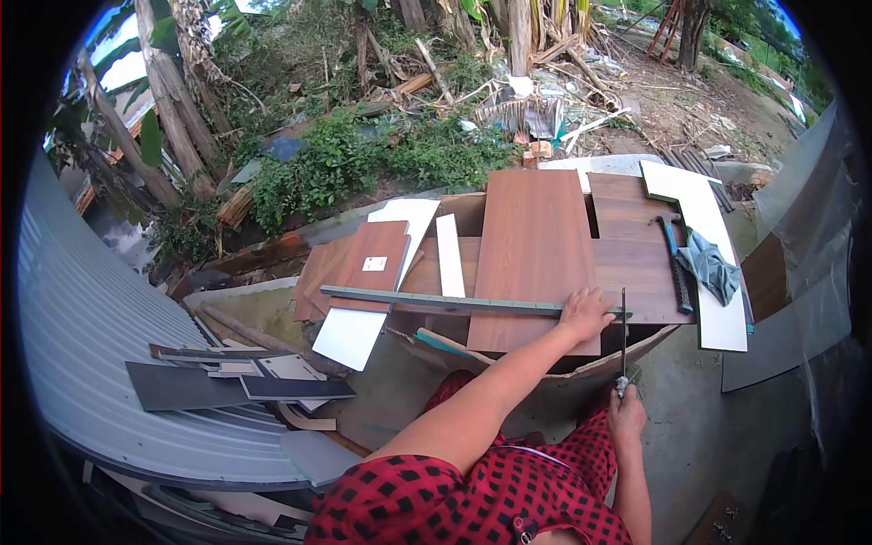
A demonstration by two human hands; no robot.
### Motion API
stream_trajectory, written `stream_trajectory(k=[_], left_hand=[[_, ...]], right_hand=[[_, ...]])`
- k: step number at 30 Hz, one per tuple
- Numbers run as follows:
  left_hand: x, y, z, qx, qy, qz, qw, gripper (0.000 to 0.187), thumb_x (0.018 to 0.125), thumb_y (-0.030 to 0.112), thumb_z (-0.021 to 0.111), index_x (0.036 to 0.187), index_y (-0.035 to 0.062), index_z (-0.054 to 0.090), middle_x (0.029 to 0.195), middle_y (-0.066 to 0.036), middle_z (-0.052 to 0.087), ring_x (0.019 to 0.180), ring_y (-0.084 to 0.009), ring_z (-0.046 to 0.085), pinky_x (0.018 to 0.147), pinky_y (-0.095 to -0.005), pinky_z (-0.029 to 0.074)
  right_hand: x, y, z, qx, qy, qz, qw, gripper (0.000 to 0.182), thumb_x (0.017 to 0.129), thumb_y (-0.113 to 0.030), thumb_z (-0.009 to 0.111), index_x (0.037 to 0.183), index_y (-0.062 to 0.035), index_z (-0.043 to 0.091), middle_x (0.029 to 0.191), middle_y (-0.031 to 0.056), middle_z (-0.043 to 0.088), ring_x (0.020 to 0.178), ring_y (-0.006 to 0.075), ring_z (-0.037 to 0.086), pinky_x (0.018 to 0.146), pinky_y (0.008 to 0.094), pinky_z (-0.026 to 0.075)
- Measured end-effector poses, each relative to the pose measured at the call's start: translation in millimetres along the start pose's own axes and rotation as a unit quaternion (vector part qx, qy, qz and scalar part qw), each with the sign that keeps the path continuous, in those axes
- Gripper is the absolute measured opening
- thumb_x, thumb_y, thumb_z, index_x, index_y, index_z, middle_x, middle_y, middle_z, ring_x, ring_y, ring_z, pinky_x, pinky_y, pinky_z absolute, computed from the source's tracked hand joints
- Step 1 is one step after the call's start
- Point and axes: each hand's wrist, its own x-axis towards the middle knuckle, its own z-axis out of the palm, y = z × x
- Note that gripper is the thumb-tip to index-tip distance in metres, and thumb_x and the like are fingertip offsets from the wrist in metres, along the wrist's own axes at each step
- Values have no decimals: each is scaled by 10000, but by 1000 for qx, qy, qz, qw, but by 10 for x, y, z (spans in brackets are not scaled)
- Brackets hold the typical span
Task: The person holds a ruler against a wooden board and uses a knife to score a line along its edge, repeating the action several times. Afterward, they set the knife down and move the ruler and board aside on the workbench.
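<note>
A long narrow grey strip lies across the brown wood-grain boards, with a row of small marks along it. My left hand rests over the strip near its right end, fingers bent across it, holding it against the large brown board. In my right hand is the handle of a saw, closed in my fingers. Its thin blade points away from me, seen nearly edge-on, and overlaps the strip's right end in this view.
A hammer and a crumpled grey-green cloth lie on the right, by a white panel. A labelled brown board and white pieces are on the left. Offcuts rest on corrugated metal.
</note>
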Motion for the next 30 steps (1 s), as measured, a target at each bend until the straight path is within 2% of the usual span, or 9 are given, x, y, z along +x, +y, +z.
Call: stream_trajectory(k=[5,9,16,22,25,30], left_hand=[[-2,14,-15,2,-9,-4,1000,274,829,368,574,1032,194,638,1022,-74,517,1025,-256,493,896,-422,377],[4,19,-28,-3,-10,-7,1000,278,829,369,574,1032,191,637,1027,-74,519,1033,-259,491,901,-425,376],[11,0,8,-1,-8,4,1000,278,829,366,573,1033,189,634,1028,-74,522,1029,-262,491,902,-428,375],[5,-2,22,-6,3,5,1000,262,832,358,570,1014,180,628,1040,-84,522,1050,-266,481,909,-437,369],[30,11,-15,4,-20,-3,1000,271,831,364,571,1025,183,626,1044,-83,523,1054,-266,481,912,-435,369],[43,14,-20,-10,-31,-18,999,270,837,367,559,1021,183,630,1050,-79,524,1059,-261,483,913,-429,370]], right_hand=[[673,-173,89,0,51,-34,998,250,881,-268,526,900,-25,470,741,241,612,721,443,592,628,537,439],[579,-159,118,7,52,-46,998,253,881,-272,529,896,-27,467,736,242,609,719,441,592,628,536,439],[-124,43,82,6,3,19,1000,250,879,-285,528,897,-48,452,738,238,610,719,443,590,635,534,440],[529,-154,43,9,31,-11,999,249,880,-283,526,882,-42,462,753,241,602,752,441,582,655,534,431],[702,-197,63,5,49,-36,998,246,880,-275,522,886,-35,470,757,240,610,745,440,589,658,535,440],[325,-121,25,3,31,-29,999,244,880,-278,522,896,-41,465,743,241,611,729,445,590,647,539,440]])
